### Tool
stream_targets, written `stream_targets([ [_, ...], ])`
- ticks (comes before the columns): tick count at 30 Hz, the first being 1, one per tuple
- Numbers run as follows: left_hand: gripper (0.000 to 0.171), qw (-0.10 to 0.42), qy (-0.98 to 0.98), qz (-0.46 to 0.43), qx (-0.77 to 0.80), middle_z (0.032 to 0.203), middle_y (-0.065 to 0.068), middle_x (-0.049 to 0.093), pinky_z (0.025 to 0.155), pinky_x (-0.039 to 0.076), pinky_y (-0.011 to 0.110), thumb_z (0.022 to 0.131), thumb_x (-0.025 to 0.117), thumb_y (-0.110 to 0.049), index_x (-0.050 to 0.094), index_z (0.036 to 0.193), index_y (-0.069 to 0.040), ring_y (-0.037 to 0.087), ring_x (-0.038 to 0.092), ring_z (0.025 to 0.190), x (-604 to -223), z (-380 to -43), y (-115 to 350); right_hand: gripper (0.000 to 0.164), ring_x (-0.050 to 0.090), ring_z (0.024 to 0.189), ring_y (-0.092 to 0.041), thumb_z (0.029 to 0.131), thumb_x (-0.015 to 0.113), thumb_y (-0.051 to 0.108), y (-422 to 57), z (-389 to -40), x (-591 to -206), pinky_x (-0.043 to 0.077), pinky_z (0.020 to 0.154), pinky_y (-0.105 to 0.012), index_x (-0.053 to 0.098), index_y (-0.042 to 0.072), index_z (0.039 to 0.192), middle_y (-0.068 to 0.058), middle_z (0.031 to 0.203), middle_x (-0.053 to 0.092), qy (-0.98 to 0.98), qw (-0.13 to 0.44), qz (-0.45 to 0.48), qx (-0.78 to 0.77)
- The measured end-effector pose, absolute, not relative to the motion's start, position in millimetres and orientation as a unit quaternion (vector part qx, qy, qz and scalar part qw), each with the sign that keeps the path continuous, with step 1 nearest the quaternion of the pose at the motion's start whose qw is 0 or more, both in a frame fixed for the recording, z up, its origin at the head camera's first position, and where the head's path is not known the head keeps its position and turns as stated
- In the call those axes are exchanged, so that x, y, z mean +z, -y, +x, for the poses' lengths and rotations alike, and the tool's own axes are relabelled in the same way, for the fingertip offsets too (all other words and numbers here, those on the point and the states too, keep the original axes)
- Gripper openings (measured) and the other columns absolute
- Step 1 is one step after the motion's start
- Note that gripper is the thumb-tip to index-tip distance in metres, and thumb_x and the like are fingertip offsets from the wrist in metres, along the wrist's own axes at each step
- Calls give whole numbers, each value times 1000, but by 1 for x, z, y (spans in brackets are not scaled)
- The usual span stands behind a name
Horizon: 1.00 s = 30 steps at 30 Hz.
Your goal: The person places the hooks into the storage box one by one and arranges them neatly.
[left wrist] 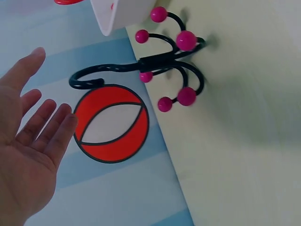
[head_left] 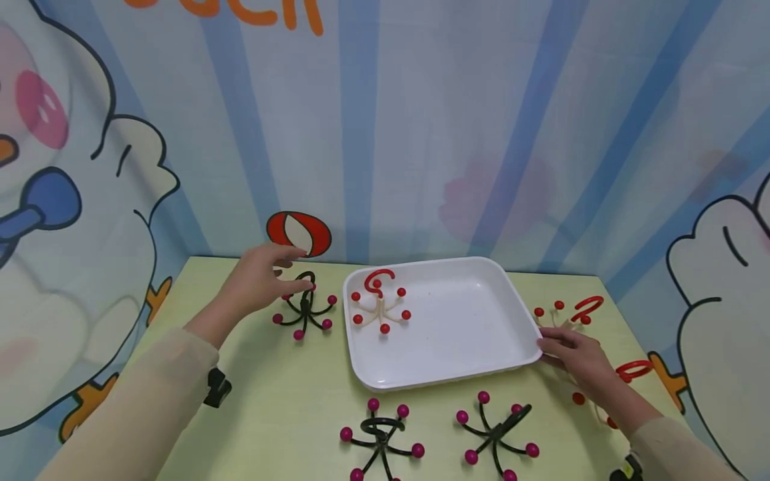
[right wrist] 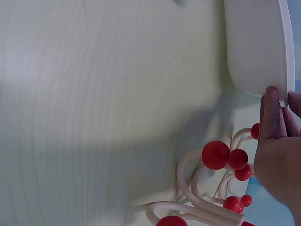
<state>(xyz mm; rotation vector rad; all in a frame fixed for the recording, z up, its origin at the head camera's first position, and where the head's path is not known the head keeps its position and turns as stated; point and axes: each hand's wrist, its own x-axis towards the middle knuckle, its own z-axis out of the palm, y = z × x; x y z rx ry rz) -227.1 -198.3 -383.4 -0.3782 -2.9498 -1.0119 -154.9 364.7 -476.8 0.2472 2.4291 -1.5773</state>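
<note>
My left hand (head_left: 257, 277) hovers with parted fingers beside a black multi-prong hook hanger (head_left: 305, 308) with magenta ball tips; in the left wrist view, a gap separates the fingers from its hook. At the white tray's right edge, my right hand (head_left: 574, 354) pinches the rim between thumb and fingers. On the left part of the tray (head_left: 457, 321) stands a cream hook hanger (head_left: 380, 310) with red balls and a red hook. The right wrist view shows the right fingers (right wrist: 271, 113) against the tray's corner.
Two black hangers with magenta balls, one (head_left: 382, 437) left and one (head_left: 496, 434) right, stand nearer me on the pale table (head_left: 271, 401). Two red-balled cream hangers stand right of the tray, one farther back (head_left: 586, 309), one (head_left: 633, 369) partly behind my right arm. A printed curtain (head_left: 415, 133) hangs behind.
</note>
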Motion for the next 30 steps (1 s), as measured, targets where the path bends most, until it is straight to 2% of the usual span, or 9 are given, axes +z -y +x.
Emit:
stream_targets([
  [16, 53, 6, 934, -102, -343, 139, 20, 67, 107, 56, 55, 95, 84, -20, 67, 142, -4, 41, 65, 126, -409, -226, 209, 60, 71, 109, -5, 108, 68, 28, -365, -156, -476, 58, 104, -40, 50, -9, 153, -30, 154, 51, -828, 112, 80, -543],
  [30, 41, 25, 923, -64, -378, 128, 16, 72, 97, 63, 49, 96, 83, -21, 72, 132, -5, 35, 70, 118, -432, -229, 196, 60, 71, 110, -7, 107, 69, 27, -367, -154, -478, 58, 104, -41, 51, -8, 152, -29, 153, 51, -825, 115, 85, -546],
])
